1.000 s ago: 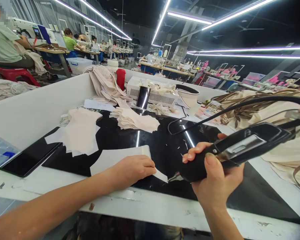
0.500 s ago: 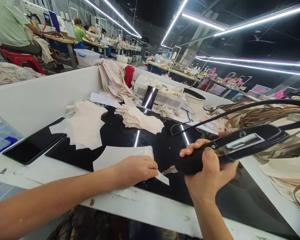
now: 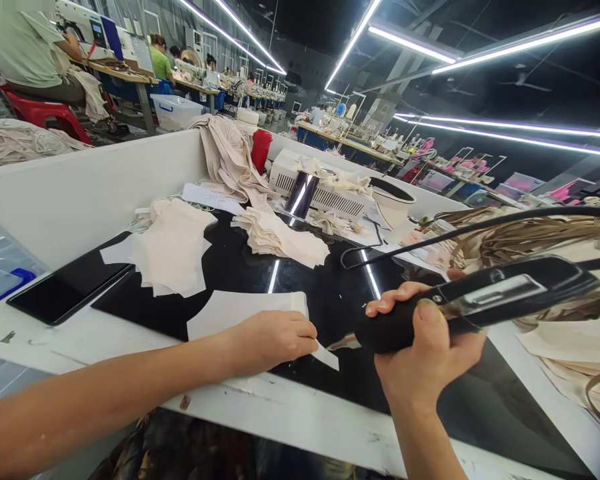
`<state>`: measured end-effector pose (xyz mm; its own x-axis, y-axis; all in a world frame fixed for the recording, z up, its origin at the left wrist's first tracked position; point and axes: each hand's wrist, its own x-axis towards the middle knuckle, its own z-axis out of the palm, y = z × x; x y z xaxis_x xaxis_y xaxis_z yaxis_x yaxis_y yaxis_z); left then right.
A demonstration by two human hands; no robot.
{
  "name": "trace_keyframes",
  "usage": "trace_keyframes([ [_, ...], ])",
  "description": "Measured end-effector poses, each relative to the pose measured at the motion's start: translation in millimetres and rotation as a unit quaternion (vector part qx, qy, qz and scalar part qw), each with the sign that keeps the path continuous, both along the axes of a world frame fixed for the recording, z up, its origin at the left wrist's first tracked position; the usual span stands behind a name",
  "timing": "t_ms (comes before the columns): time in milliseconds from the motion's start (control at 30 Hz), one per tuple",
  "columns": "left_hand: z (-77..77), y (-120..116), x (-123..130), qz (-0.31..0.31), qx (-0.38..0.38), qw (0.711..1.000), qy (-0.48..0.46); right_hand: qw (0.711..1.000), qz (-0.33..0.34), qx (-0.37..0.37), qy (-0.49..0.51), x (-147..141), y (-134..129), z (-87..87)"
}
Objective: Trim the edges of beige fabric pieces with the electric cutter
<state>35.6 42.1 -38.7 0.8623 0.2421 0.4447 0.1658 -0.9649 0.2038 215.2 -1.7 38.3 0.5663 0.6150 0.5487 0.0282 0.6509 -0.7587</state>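
Observation:
My left hand (image 3: 285, 339) is closed, its fingertips pressed together at the right end of a white shaped piece (image 3: 230, 310). A narrow cream strip (image 3: 297, 301) runs along that end, and a white corner shows beyond my fingers. What lies under the fingertips is hidden. My right hand (image 3: 430, 353) is wrapped round a black corded hand tool (image 3: 495, 293) with a silver plate on its side. The tool's thin metal tip (image 3: 344, 342) points left, close to the white corner. Both hands are over a glossy black panel (image 3: 325, 293).
Stacked cream fabric pieces (image 3: 280, 235) and another cut-piece stack (image 3: 173, 247) lie farther back. A black phone-like slab (image 3: 70, 277) is at left. Behind stand a vented white box (image 3: 285, 175) and a red container (image 3: 261, 150). The tool's cord (image 3: 430, 237) arches rightward past fabric strips (image 3: 510, 233).
My right hand and the black tool have shifted slightly right. My left hand stays nearly in place on the white piece.

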Motion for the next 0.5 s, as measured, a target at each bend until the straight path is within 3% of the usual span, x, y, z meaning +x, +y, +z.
trace_keyframes([
  [500, 0.8, 0.9, -2.7, -0.005, -0.024, 1.0, -0.015, 0.999, -0.031, 0.001, -0.016, 3.1, -3.7, -1.1],
])
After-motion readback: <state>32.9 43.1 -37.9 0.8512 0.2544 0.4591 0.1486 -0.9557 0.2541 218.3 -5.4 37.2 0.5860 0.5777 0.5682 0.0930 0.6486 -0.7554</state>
